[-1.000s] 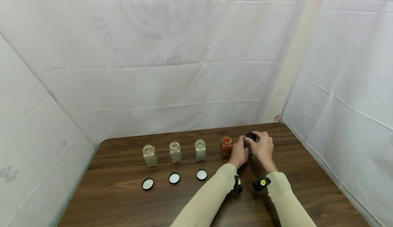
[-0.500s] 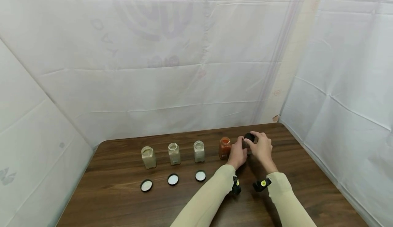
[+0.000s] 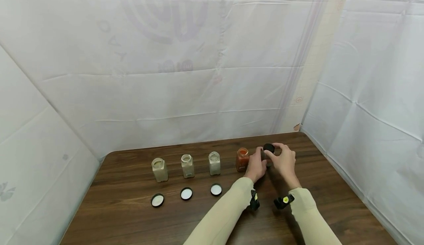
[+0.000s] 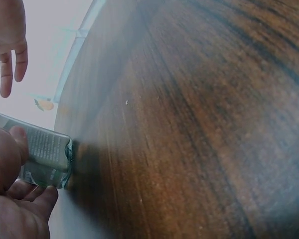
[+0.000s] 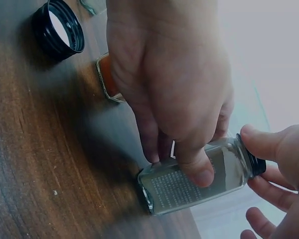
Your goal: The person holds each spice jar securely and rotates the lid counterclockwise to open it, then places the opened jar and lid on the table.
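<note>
My left hand [image 3: 256,165] grips a square glass jar [image 5: 189,184] with a printed label, thumb across its side. The jar stands at the right end of a row of jars. My right hand [image 3: 283,163] pinches the black screw lid [image 3: 268,148] at its top between thumb and fingers. In the left wrist view the jar [image 4: 49,149] shows its label and base, while the lid is out of sight. Just left of my left hand stands an uncovered jar of red spice [image 3: 242,160]. Whether the lid is loose on its thread I cannot tell.
Three uncovered jars of pale powder, left [image 3: 160,170], middle [image 3: 187,166] and right [image 3: 214,163], stand further left. Before them lie black lids, white insides up: left [image 3: 157,200], middle [image 3: 186,193], right [image 3: 216,189]. White sheeting [image 3: 185,90] surrounds the brown wooden table [image 3: 132,219].
My right hand has shifted very slightly to the right around the lid, still pinching it. My left hand keeps its grip on the jar. The head view has moved a little.
</note>
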The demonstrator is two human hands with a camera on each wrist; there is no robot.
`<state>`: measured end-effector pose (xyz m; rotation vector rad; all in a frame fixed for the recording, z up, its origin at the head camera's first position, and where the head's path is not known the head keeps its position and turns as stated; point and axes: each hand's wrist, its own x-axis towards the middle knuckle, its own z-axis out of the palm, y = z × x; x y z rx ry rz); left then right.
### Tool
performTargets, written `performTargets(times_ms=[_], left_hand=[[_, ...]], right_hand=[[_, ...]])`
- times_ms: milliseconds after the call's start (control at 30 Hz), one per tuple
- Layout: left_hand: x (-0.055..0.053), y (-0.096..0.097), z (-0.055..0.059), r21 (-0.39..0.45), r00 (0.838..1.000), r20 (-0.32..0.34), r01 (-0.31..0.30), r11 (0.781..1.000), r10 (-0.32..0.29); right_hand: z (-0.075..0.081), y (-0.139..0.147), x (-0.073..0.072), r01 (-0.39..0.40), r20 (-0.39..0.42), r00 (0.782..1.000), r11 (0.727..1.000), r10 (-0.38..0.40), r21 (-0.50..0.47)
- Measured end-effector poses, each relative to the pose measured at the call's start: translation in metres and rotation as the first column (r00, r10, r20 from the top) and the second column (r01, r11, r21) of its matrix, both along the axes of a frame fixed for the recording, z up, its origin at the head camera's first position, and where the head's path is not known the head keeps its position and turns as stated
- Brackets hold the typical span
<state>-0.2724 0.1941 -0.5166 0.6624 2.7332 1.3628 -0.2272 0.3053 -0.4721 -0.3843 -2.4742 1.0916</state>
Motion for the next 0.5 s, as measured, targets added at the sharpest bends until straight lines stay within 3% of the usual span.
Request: performTargets(times_ms=[333,500], left_hand=[[-0.0018,0.0006,-0.0057,-0.003,0.998,-0.056,0.017,1.000,-0.017],[-0.0009,-0.0004,-0.0054,0.008,0.995,-0.102,0.023,1.000,-0.022]], right_hand=[[0.0029,0.0050,-0.0006,-0.160,0.003,0.987,0.987,0.160,0.020],[0.0037,0.0080,-0.0021,-0.200,0.017,0.980,0.979,0.199,0.033]])
